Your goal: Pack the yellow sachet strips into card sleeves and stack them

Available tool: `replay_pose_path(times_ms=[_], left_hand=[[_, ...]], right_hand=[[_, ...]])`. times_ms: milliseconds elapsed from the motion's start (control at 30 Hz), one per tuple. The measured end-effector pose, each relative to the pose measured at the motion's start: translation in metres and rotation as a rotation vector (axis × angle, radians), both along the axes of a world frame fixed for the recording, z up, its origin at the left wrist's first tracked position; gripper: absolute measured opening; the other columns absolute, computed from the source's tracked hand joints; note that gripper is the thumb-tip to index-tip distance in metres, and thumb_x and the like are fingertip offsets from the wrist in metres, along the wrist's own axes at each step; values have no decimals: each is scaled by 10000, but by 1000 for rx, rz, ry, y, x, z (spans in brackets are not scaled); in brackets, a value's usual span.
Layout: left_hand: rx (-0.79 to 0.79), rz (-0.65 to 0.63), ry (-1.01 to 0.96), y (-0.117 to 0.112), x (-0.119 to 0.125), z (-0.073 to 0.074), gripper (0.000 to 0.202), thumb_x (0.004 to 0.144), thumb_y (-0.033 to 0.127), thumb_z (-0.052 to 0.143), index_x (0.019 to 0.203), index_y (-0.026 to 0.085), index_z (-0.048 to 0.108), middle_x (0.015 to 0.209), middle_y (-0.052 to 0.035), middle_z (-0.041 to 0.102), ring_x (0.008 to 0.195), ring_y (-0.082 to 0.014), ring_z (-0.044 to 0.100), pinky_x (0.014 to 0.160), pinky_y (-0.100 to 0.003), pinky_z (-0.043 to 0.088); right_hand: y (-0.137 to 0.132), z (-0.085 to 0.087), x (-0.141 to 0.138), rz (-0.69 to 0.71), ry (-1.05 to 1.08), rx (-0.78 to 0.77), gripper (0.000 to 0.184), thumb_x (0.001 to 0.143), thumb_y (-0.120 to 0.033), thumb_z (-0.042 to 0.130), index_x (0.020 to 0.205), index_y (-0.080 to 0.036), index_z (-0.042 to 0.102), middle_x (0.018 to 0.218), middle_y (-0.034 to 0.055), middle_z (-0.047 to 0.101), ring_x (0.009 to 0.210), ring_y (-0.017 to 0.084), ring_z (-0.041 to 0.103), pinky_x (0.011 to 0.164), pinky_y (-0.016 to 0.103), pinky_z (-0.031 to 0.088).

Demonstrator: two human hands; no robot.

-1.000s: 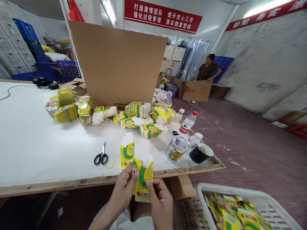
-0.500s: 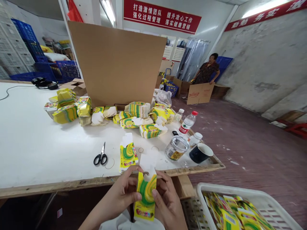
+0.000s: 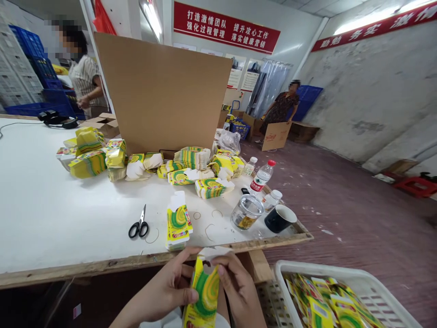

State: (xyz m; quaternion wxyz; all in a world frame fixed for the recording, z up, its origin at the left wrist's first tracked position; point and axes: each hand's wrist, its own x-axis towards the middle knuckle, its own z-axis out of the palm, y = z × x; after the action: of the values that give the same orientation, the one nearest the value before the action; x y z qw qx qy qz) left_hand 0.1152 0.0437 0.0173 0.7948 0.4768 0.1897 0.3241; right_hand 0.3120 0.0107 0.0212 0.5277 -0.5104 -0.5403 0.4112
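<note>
Between my hands, just off the table's front edge, I hold a yellow and green printed carton (image 3: 205,291) with its top end toward the table. My left hand (image 3: 170,284) grips its left side, thumb on the printed face. At the upper right, my right hand (image 3: 239,287) pinches the carton near its white top flap, which is bent over. Beyond them a short stack of flat yellow cartons (image 3: 178,221) lies at the table edge. Black-handled scissors (image 3: 139,224) rest to its left, points away from me.
Bundles of cartons (image 3: 186,166) line up before a large cardboard panel (image 3: 164,95). A clear jar (image 3: 247,212), a dark mug (image 3: 280,218) and a red-capped bottle (image 3: 262,176) stand at the right corner. A white basket (image 3: 355,269) of cartons sits lower right. Two people stand farther back.
My right hand has moved up to the carton's top, and the white flap that stood upright is now folded over. The carton sits lower in view. A person has appeared at back left.
</note>
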Motion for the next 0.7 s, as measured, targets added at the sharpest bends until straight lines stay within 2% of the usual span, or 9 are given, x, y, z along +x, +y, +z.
replay_pose_path(times_ms=[100,167,233,300,433,500,633,700], left_hand=[[57,116,37,1,5,-4,650,801,319,779,1371,252,475,1039,-85,736,927,-235,700,795,-308,511],[129,181,108,2,8,-6,588,832,303,747,1360,250,496,1068,-91,735,957,-236,695,836,-311,509],[203,211,176,3,9,-7,536,865,295,705,1362,253,510,1170,-111,707,1024,-251,681,888,-330,509],[261,203,219,3,7,-6,509,894,299,660,1379,258,511,1306,-131,639,1117,-275,648,958,-368,498],[308,160,246,0,3,-1,514,919,288,611,1418,268,489,1399,-135,577,1259,-297,567,1086,-432,417],[276,147,221,-2,3,0,534,917,279,614,1430,272,466,1381,-135,593,1260,-297,569,1082,-442,420],[221,118,156,-2,6,0,579,899,289,646,1439,248,442,1352,-154,611,1235,-309,588,1043,-448,448],[224,143,160,0,7,0,581,892,303,659,1431,239,454,1339,-158,619,1224,-308,594,1039,-439,445]], right_hand=[[2,-9,6,-203,110,-18,326,900,-520,607,1062,-241,656,846,45,689,710,192,620,657,274,510],[3,-11,9,-132,149,-84,397,893,-543,606,1120,-221,645,735,30,672,612,180,590,575,266,484],[4,-11,8,13,139,-141,434,869,-527,647,1151,-198,645,664,9,642,590,173,571,569,264,467],[4,-10,5,70,88,-153,443,842,-486,693,1165,-188,638,616,-24,597,576,156,537,571,251,442],[6,-19,0,-18,-74,-108,403,855,-431,668,1164,-175,634,560,-72,488,535,129,451,533,225,368],[6,-26,-1,-22,-106,-105,407,860,-413,651,1190,-178,605,596,-57,549,546,135,483,527,224,371],[7,-32,-5,37,-108,-131,442,845,-346,645,1242,-203,515,814,20,725,692,183,638,614,250,463],[9,-30,-7,-5,-166,-129,405,836,-333,647,1205,-207,537,760,3,720,638,175,629,582,244,451]])
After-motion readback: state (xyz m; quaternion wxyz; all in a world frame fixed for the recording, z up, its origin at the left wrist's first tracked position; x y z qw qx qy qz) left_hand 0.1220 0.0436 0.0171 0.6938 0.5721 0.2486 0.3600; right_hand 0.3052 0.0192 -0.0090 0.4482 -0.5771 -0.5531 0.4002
